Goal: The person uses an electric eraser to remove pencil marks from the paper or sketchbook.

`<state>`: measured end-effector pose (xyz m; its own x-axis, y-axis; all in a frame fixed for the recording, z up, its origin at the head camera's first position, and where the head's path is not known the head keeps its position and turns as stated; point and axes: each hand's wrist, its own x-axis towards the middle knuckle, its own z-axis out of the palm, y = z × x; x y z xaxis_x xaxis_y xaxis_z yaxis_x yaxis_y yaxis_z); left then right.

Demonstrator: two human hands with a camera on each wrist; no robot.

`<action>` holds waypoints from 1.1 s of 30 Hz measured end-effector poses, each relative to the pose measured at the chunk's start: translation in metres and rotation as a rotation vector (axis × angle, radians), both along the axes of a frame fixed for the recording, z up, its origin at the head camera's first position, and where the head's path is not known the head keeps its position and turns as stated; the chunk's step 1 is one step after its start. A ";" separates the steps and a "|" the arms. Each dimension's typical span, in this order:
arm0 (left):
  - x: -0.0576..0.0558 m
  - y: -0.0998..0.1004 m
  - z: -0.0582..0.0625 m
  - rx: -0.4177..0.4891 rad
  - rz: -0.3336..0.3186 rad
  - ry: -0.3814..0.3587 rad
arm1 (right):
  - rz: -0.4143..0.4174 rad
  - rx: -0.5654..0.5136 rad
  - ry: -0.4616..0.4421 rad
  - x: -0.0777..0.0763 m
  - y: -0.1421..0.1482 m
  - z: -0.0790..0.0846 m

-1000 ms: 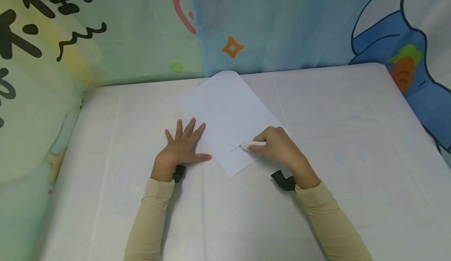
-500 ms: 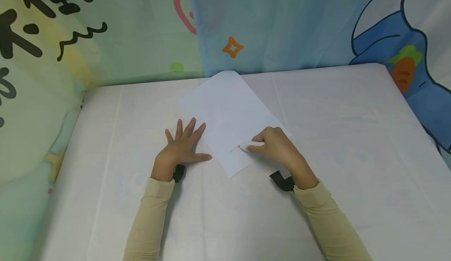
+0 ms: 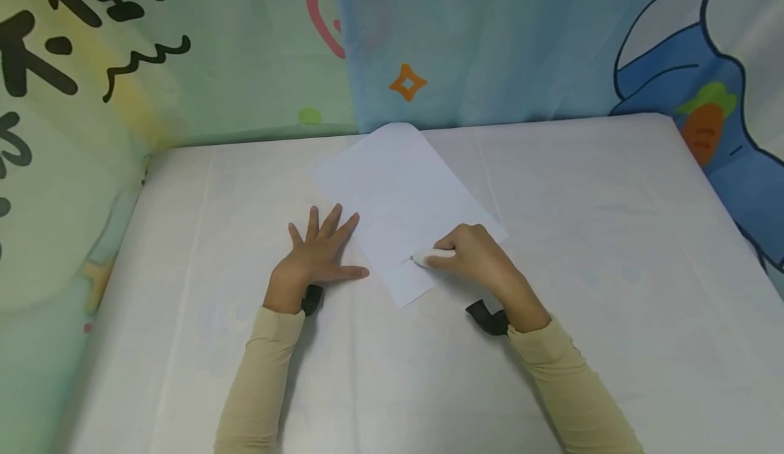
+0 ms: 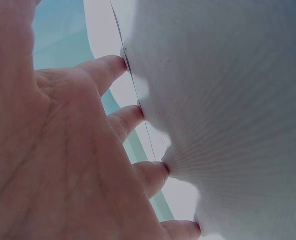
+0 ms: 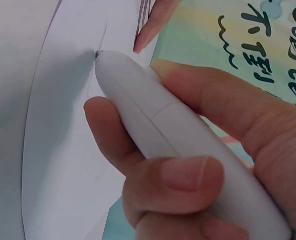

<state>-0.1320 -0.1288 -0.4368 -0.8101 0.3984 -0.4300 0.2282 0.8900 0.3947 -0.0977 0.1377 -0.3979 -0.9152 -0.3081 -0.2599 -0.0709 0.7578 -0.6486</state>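
Observation:
A white sheet of paper (image 3: pixel 398 182) lies cornerwise on the white-covered table. My left hand (image 3: pixel 309 258) lies flat at its left edge, fingers spread; in the left wrist view, the fingertips (image 4: pixel 138 112) are right at the paper's edge. In my right hand (image 3: pixel 479 256) is a thick white electric eraser (image 5: pixel 143 107), gripped between thumb and curled fingers. Its small dark tip touches the paper near the lower corner. A short thin grey line (image 3: pixel 406 261) extends left from the tip, and in the right wrist view it runs beyond the tip.
White cloth (image 3: pixel 612 236) covers the table. A printed curtain (image 3: pixel 520 45) hangs behind the table's far edge and along its left side. Black straps (image 3: pixel 488 316) are at both wrists.
The right hand has moved slightly left and toward me with the electric eraser, its tip following the line. The line showing left of the tip is shorter. The left hand stays put.

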 end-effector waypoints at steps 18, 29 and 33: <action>0.001 -0.002 0.000 0.011 0.009 0.001 | -0.010 0.006 0.006 -0.002 -0.001 0.002; 0.000 0.001 0.003 0.001 -0.008 -0.003 | -0.009 0.003 0.009 0.000 0.000 0.001; 0.000 0.000 0.004 0.004 -0.009 -0.003 | -0.023 0.001 0.007 0.000 0.002 0.002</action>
